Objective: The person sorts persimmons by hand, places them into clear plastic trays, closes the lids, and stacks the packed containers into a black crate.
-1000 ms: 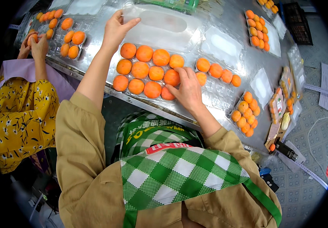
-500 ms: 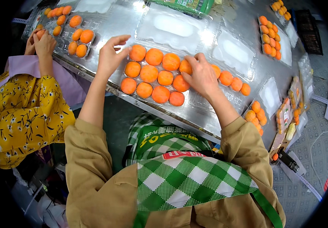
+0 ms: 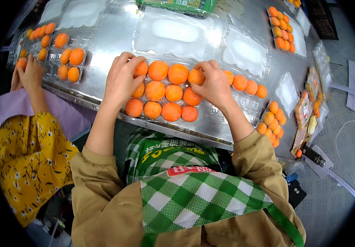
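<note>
In front of me a clear plastic tray holds rows of smooth, round orange fruits, like apricots or small persimmons. At its far left corner my left hand curls its thumb and fingers round one fruit. My right hand grips another fruit at the far right corner, its thumb on the near side. Both of these fruits sit in the tray. To the right of that hand, a second clear tray carries a row of fruits along its far side.
Clear empty packs with white pads lie beyond on the metal table. A green scale stands at the back. Filled trays lie to the right. At the left, another person's hands handle fruit beside a part-filled tray.
My left hand, spread beside the tray before, has closed in on its far left fruit. My right hand stays on the far right fruit. The view has shifted slightly.
</note>
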Demonstrator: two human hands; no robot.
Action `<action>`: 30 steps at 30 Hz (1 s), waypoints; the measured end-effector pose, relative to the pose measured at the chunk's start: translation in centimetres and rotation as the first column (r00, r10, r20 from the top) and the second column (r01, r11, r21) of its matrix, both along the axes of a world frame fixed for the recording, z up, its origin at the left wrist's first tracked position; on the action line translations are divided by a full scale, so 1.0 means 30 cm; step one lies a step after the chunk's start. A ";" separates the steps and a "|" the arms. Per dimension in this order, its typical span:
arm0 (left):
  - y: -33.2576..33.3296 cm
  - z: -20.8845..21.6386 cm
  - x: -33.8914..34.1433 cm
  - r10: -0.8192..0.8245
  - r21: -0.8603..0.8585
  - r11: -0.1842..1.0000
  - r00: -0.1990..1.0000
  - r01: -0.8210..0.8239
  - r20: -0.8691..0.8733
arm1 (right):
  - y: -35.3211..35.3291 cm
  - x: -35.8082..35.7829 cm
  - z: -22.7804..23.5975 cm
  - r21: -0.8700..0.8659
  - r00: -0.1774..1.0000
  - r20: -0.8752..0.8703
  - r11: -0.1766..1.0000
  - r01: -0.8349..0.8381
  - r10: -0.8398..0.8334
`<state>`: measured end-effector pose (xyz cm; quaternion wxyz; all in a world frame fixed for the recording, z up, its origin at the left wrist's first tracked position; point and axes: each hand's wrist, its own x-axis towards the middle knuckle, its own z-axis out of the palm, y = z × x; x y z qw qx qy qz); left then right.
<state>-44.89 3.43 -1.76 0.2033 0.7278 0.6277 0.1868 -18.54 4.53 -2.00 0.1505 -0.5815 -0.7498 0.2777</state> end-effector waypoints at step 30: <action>-0.114 -0.048 -0.070 0.550 -0.320 0.833 -0.622 0.450 0.558 | -0.039 0.018 0.017 0.161 0.993 -0.061 0.981 0.109 -0.100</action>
